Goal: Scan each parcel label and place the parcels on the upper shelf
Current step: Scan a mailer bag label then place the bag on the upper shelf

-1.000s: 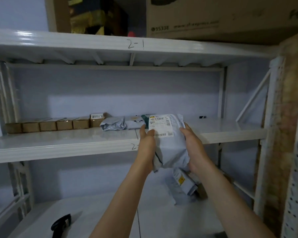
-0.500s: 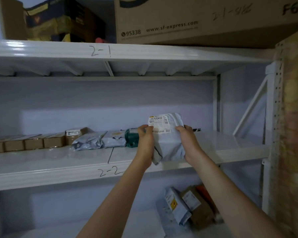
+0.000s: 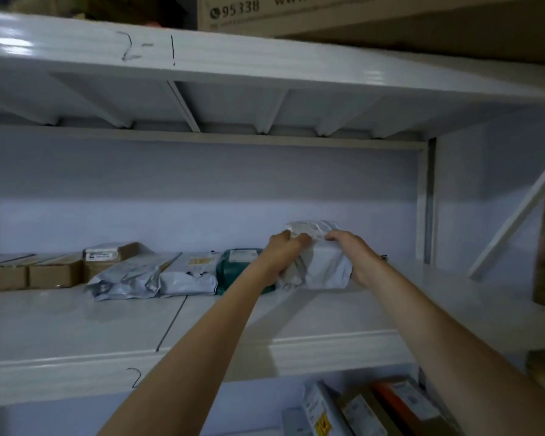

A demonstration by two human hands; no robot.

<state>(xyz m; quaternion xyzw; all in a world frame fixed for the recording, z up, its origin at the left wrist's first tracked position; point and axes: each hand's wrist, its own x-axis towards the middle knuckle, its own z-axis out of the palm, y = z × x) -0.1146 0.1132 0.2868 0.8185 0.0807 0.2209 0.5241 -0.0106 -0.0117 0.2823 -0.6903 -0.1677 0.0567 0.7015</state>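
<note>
A grey poly-mailer parcel [image 3: 323, 262] is being held upright on the shelf [image 3: 328, 313], at the right end of the parcel row, with the green parcel [image 3: 239, 265] just beside it at 9 o'clock. It is being gripped from both sides: the fingers of the left hand [image 3: 280, 256] are being curled round its left edge, and those of the right hand [image 3: 353, 256] round its right edge and top. The film is being creased and bunched under the grip, so the parcel is being judged soft, light and slippery, with pliable contents. A flat, two-sided hold low on the body is being judged safer than a pinch at the loose top flap. More parcels [image 3: 359, 407] are lying on the lower shelf at 6 o'clock.
</note>
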